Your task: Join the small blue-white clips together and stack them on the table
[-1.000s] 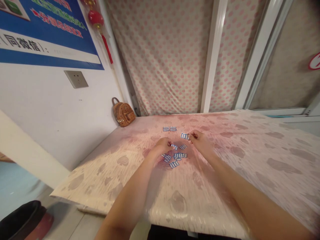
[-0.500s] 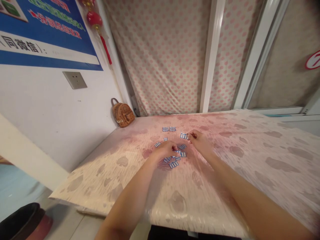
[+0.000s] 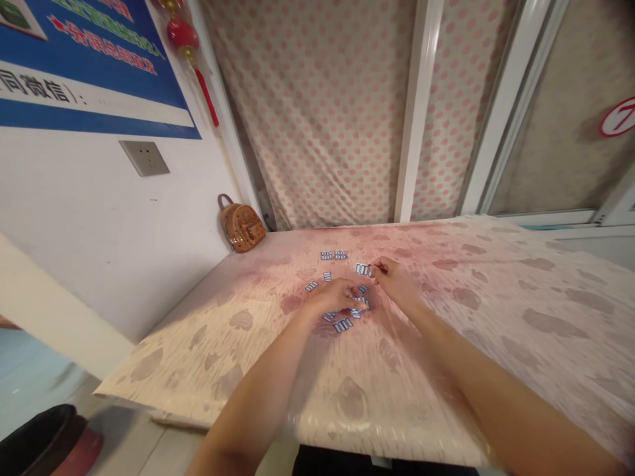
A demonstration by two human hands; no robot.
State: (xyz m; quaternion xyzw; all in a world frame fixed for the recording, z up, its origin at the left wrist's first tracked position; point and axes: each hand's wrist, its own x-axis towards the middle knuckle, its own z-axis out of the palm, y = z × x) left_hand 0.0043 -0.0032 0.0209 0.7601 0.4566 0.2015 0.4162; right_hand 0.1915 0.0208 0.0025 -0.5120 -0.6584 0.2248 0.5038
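A small blue-edged card with white panels (image 3: pixel 362 269) is a little right of the frame's centre, held up by the right hand (image 3: pixel 393 274), whose fingertips are pinched on its right end. This hold looks nearly the same as one second ago. Below and to the left, the left hand (image 3: pixel 337 295) changes more: earlier it shows a card at its fingertips, and now it is further to the right, over the group of loose cards (image 3: pixel 342 325). Its fingers are bent above them, near or touching one card; whether they hold it, I cannot tell, because the hand hides this part. I judge that the left hand now works among the loose cards, while the right hand only keeps its own card steady.

With this shift, two single cards come into sight at the upper left of the left hand: one upright card (image 3: pixel 327 276) and one slanted card (image 3: pixel 311 285), well apart from the loose group. Higher in the frame, two neat sets of cards (image 3: pixel 333 255) lie side by side, and they look unchanged.

All this is on the patterned tablecloth (image 3: pixel 407 410), which fills the lower middle of the frame. Further out, a brown backpack-shaped bag (image 3: pixel 243 227) stands by the wall at left of centre, and a dotted curtain (image 3: pixel 317 119) hangs across the upper middle.
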